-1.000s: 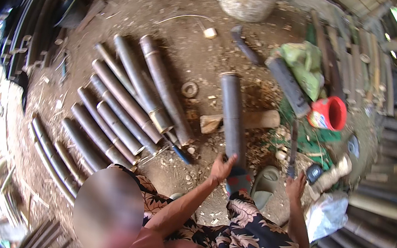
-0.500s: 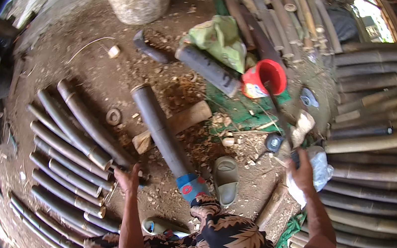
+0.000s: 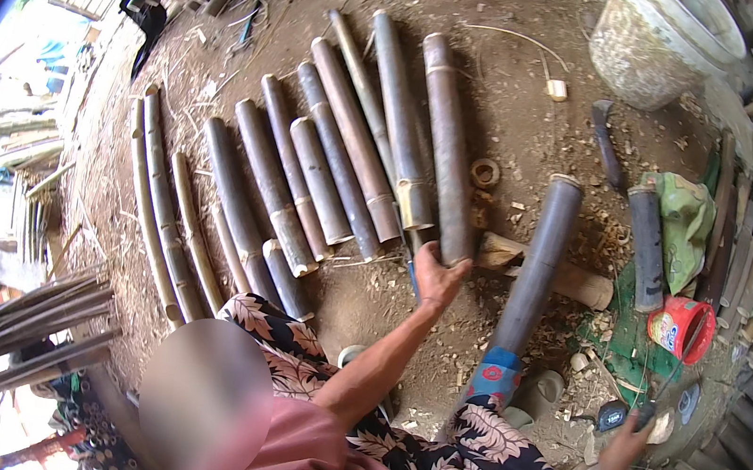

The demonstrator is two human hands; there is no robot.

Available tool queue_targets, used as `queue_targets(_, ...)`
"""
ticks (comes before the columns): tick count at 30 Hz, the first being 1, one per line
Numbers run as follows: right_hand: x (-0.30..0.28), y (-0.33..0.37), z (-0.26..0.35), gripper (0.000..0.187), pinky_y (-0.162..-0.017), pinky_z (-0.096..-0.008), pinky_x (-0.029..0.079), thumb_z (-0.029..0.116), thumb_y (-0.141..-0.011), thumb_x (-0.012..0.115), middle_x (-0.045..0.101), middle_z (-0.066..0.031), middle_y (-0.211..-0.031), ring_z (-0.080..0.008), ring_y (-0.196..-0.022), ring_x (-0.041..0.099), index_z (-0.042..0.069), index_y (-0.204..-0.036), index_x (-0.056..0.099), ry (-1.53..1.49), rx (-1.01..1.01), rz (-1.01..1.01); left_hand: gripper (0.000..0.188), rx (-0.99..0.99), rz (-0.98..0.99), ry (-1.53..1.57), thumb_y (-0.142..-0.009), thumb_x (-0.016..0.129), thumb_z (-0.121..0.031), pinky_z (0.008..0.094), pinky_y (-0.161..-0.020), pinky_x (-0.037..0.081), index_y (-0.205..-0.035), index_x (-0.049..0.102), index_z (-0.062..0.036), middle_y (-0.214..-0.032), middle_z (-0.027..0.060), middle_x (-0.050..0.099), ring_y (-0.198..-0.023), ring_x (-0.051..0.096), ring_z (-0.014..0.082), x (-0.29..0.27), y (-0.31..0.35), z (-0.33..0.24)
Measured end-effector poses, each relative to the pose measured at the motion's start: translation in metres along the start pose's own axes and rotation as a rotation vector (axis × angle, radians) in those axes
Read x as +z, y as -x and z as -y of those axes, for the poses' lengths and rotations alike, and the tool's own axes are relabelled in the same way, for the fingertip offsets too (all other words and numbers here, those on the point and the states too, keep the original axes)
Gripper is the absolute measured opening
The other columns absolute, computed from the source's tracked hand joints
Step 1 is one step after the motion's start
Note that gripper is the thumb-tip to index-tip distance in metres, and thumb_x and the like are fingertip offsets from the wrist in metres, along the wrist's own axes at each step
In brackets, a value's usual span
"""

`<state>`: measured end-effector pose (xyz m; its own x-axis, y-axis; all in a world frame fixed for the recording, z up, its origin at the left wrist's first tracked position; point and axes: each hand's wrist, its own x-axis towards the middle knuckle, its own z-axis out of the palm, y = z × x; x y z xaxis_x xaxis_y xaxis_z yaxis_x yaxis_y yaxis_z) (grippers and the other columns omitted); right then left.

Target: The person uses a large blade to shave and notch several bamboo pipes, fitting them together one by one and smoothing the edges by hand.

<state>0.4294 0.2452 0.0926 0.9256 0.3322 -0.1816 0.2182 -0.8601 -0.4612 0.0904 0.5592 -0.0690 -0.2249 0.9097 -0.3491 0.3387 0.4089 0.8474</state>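
My left hand point(image 3: 440, 277) is closed round the near end of a brown bamboo pole point(image 3: 451, 140), the rightmost of a row on the ground. A narrow blue strip point(image 3: 414, 278) shows beside that hand; I cannot make out what it belongs to. Out to the right, my right hand point(image 3: 627, 444) grips the dark handle of a long thin-bladed tool point(image 3: 668, 378). Its blade points at a red bucket point(image 3: 669, 328). Between my hands a thick dark bamboo pole point(image 3: 543, 247) lies across a wooden block point(image 3: 584, 283), with my blue-socked foot point(image 3: 496, 373) at its near end.
Several bamboo poles point(image 3: 277, 193) lie left of my left hand. A curved dark blade point(image 3: 607, 146), a short bamboo piece point(image 3: 645, 251) and a green sack point(image 3: 685, 228) lie beyond the block. A big dirty white bucket point(image 3: 648, 52) stands far right. A tape measure point(image 3: 611, 415) and sandal point(image 3: 547, 388) are near my foot.
My view has turned left, so everything appears shifted right and more of the bamboo row shows. My left hand stays by the pole's end, and my right hand still holds the long-bladed tool.
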Motion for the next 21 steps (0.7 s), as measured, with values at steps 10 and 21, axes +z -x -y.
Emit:
queue_targets(10, 0.157, 0.004, 0.017, 0.056, -0.101, -0.0487, 0.040, 0.015, -0.090, 0.070, 0.050, -0.0283, -0.125, -0.0461, -0.118, 0.050, -0.004, -0.134, 0.042, 0.125, -0.489, 0.195, 0.059, 0.226, -0.184, -0.327, -0.078, 0.074, -0.019, 0.0473, -0.105, 0.039, -0.127, 0.048, 0.0020, -0.129, 0.0235, 0.046, -0.123, 0.042, 0.0401, -0.063, -0.009, -0.010)
queue_targets(21, 0.190, -0.035, -0.014, 0.069, -0.102, -0.0488, 0.040, 0.005, -0.082, 0.070, 0.049, -0.0287, -0.128, -0.0471, -0.119, 0.050, -0.001, -0.142, 0.035, 0.239, -0.459, 0.428, 0.061, -0.165, -0.493, -0.490, -0.074, 0.071, -0.018, 0.0479, -0.107, 0.036, -0.126, 0.047, 0.0024, -0.133, 0.0225, 0.044, -0.125, 0.041, 0.0401, -0.171, -0.049, 0.072)
